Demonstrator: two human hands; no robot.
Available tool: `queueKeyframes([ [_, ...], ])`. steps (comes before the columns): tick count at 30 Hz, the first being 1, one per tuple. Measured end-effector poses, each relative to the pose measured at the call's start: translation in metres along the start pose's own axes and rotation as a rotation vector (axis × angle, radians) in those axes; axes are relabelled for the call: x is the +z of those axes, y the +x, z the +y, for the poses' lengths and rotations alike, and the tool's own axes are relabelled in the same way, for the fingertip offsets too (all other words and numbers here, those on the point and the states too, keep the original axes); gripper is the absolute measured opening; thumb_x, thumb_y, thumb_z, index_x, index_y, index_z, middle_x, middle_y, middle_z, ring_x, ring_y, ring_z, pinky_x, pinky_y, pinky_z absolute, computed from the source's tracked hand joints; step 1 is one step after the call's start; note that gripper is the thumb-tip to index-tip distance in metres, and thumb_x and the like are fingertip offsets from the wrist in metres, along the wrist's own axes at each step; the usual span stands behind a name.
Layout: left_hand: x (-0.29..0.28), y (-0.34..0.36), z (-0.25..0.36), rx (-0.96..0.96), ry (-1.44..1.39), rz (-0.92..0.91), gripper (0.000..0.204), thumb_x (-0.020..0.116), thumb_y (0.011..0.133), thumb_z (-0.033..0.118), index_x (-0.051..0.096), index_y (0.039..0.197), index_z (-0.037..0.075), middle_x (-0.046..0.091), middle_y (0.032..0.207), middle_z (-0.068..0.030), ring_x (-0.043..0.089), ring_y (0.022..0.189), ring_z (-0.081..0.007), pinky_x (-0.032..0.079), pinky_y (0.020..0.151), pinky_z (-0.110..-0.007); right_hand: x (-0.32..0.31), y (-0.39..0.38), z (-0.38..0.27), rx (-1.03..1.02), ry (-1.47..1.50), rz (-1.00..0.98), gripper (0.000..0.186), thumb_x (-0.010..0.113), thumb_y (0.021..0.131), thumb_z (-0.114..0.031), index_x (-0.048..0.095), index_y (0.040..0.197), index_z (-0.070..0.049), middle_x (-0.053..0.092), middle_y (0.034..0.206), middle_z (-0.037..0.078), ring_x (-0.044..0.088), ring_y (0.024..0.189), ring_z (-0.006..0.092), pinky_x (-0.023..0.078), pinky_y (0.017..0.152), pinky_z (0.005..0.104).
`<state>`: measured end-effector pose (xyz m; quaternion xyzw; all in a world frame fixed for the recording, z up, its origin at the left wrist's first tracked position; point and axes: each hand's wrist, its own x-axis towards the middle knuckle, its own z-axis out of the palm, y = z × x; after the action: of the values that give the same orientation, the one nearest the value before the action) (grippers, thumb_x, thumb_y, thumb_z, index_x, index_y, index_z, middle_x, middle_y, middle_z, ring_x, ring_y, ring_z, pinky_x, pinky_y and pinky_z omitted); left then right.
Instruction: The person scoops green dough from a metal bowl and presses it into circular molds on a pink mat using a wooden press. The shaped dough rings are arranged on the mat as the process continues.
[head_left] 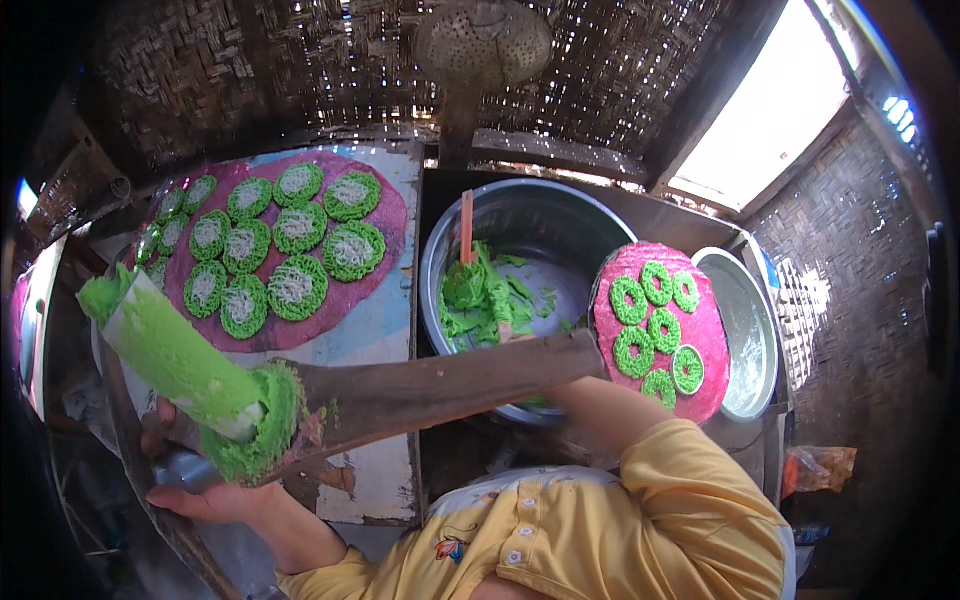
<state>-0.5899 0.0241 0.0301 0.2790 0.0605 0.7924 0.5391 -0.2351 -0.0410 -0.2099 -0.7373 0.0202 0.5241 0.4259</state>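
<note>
My left hand grips a grey metal cylinder beneath a wooden press. A green-coated white tube rises at a slant from the press's left end, where green paste is heaped. My right hand reaches toward the metal basin under the press's long arm, mostly hidden by it. The basin holds green dough and an orange stick. A pink round board beside it carries several green lacy rings and a metal ring.
A large pink sheet at left bears several green discs with white centres. A metal bowl of clear liquid sits at right. Woven walls surround the worktop, with a bright opening at upper right and an orange plastic bag below.
</note>
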Motion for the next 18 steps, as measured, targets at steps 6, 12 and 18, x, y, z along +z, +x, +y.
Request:
queueKeyframes([
  [6,0.015,0.005,0.009,-0.103,-0.164,-0.256,0.046,0.055,0.083,0.050,0.051,0.108,0.012,0.047,0.109,-0.0093,0.040,0.115,-0.0277,0.029,0.101,-0.049,0.029,0.007,-0.020,-0.120,0.197,0.018,0.013,0.041,0.087,-0.008,0.051,0.095,-0.002,0.050,0.064,0.011,0.046,0.045,0.0213,0.038,0.038,0.0387],
  [12,0.032,0.004,0.016,-0.066,-0.044,-0.181,0.048,0.053,0.083,0.055,0.053,0.107,0.013,0.045,0.109,-0.0076,0.040,0.113,-0.0248,0.029,0.101,-0.045,0.006,-0.034,-0.055,-0.269,-0.067,0.007,0.019,0.047,0.091,-0.020,0.055,0.089,-0.003,0.050,0.064,0.008,0.044,0.045,0.0175,0.034,0.037,0.0330],
  [18,0.028,0.000,0.019,-0.101,0.025,-0.263,0.053,0.054,0.081,0.057,0.053,0.110,0.013,0.046,0.110,-0.0073,0.044,0.111,-0.0308,0.031,0.099,-0.049,-0.012,-0.063,-0.048,-0.248,0.267,-0.128,0.018,0.041,0.093,-0.016,0.053,0.101,-0.005,0.050,0.071,0.007,0.046,0.051,0.0156,0.037,0.041,0.0304],
])
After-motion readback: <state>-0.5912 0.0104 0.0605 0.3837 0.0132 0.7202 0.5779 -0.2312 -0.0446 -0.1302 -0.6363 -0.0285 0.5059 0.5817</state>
